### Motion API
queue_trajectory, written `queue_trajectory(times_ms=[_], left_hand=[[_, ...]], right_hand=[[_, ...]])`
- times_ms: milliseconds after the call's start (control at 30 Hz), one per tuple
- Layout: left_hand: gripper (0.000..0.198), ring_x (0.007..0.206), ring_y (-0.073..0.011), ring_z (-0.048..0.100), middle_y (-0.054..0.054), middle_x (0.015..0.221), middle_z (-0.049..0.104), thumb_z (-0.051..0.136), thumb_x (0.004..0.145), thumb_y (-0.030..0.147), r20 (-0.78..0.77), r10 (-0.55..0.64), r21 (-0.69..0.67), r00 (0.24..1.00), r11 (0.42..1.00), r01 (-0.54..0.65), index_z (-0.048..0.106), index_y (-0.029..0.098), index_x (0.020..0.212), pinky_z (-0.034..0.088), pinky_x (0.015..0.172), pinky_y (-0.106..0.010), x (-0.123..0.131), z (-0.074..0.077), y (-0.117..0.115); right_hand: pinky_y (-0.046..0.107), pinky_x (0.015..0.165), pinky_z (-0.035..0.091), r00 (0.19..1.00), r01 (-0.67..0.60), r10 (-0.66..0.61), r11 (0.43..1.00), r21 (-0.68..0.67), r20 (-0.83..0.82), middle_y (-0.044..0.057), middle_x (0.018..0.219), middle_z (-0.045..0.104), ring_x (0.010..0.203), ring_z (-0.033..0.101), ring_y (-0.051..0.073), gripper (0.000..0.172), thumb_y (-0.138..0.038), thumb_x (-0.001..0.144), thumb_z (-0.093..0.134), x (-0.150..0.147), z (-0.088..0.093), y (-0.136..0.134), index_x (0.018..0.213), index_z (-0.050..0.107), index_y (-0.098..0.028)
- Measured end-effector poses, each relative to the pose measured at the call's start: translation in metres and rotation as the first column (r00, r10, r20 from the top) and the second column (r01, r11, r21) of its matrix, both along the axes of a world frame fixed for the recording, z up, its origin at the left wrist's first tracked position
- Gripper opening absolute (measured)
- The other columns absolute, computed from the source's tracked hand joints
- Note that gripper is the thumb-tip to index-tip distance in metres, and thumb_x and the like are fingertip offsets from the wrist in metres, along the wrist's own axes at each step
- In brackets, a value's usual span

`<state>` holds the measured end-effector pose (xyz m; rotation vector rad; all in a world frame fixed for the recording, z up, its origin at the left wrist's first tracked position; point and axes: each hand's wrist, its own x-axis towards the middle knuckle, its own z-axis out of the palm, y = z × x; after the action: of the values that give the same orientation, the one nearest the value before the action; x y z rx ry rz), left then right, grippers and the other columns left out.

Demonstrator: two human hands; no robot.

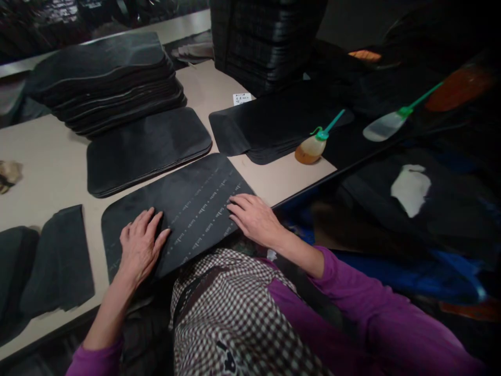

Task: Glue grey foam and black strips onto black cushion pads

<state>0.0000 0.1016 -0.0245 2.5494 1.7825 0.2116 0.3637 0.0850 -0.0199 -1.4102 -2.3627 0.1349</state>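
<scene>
the dark panel with pale printed lettering (191, 201) lies flat along the near edge of the desk (291, 180), close against the checked apron (238, 308); whether it overhangs there, i cannot tell. behind its far edge only a thin strip of pale surface shows before the low stack of dark panels (151, 151), so room is tight that way. off its left end a narrow gap parts it from the folded dark pieces (60, 261). the widest open patch is off its right end, reaching to the squeeze bottle (311, 149) with amber liquid, which stands near the desk's edge, just beside the layered black pieces (270, 122). the tall stack of dark sheets (113, 78) rises behind the low one.

the panel is under both hands. the left hand (141, 243) rests on its left part, fingers spread and relaxed, thumb held out toward the middle, with nothing gripped. the right hand (254, 216) reaches over the right end, fingers extended and slightly apart, tips on the top face near the lettering; they look loose, not clenched. between the two hands, most of the lettering is uncovered.
</scene>
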Motion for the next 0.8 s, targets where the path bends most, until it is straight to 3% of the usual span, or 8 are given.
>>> queue_trajectory(times_ms=[200,367,467,567,667,800], left_hand=[[0.055,0.157,-0.0335,0.036,-0.016,0.168,0.042,0.036,0.110,0.048,0.005,0.021,-0.005,1.000,1.000,-0.021,0.046,0.025,0.158,0.026,0.125,-0.060,0.001,-0.003,-0.001],[0.061,0.162,-0.0345,0.027,-0.020,0.175,0.026,0.038,0.110,0.048,0.004,0.073,-0.010,0.997,0.997,-0.073,0.038,0.020,0.164,0.025,0.126,-0.062,0.014,0.010,-0.007],[0.067,0.163,-0.0341,0.024,-0.020,0.175,0.024,0.039,0.109,0.054,-0.036,0.063,-0.013,0.997,0.998,-0.064,0.034,0.018,0.166,0.023,0.127,-0.063,0.035,0.018,-0.014],[0.076,0.163,-0.0317,0.025,-0.016,0.176,0.024,0.036,0.106,0.065,-0.074,0.003,-0.045,0.997,0.999,-0.006,0.033,0.021,0.167,0.025,0.128,-0.061,0.053,0.018,-0.021],[0.080,0.163,-0.0305,0.025,-0.013,0.176,0.024,0.031,0.104,0.072,-0.086,0.014,-0.045,0.996,0.999,-0.018,0.034,0.023,0.167,0.025,0.129,-0.060,0.055,0.013,-0.029],[0.084,0.164,-0.0304,0.024,-0.013,0.176,0.024,0.031,0.102,0.075,-0.080,0.106,-0.038,0.991,0.993,-0.109,0.034,0.023,0.167,0.024,0.130,-0.059,0.038,0.008,-0.046]], right_hand=[[0.051,0.109,0.052,0.998,0.063,-0.063,0.998,0.006,-0.016,0.015,0.140,0.066,0.130,0.059,0.032,0.029,-0.022,0.107,0.050,0.025,-0.002,-0.002,0.129,0.069,-0.017],[0.053,0.116,0.048,0.994,0.111,-0.111,0.993,0.052,-0.001,0.023,0.151,0.056,0.141,0.052,0.037,0.038,-0.023,0.107,0.046,0.009,-0.003,0.008,0.136,0.063,-0.007],[0.055,0.119,0.045,1.000,0.009,-0.008,0.998,0.059,-0.010,0.024,0.164,0.043,0.152,0.041,0.038,0.052,-0.034,0.108,0.047,-0.018,-0.006,0.017,0.152,0.051,-0.005],[0.060,0.118,0.044,0.995,-0.100,0.099,0.993,0.057,0.021,0.025,0.166,0.039,0.154,0.038,0.040,0.062,-0.044,0.108,0.046,-0.034,-0.019,0.020,0.158,0.044,-0.008],[0.064,0.117,0.043,0.993,-0.105,0.101,0.992,0.067,0.062,0.026,0.167,0.037,0.154,0.038,0.043,0.067,-0.048,0.108,0.045,-0.023,-0.037,0.022,0.163,0.039,-0.010],[0.069,0.116,0.043,0.992,-0.086,0.078,0.993,0.085,0.102,0.025,0.171,0.027,0.153,0.036,0.048,0.076,-0.049,0.106,0.044,0.014,-0.054,0.026,0.170,0.025,-0.012]])
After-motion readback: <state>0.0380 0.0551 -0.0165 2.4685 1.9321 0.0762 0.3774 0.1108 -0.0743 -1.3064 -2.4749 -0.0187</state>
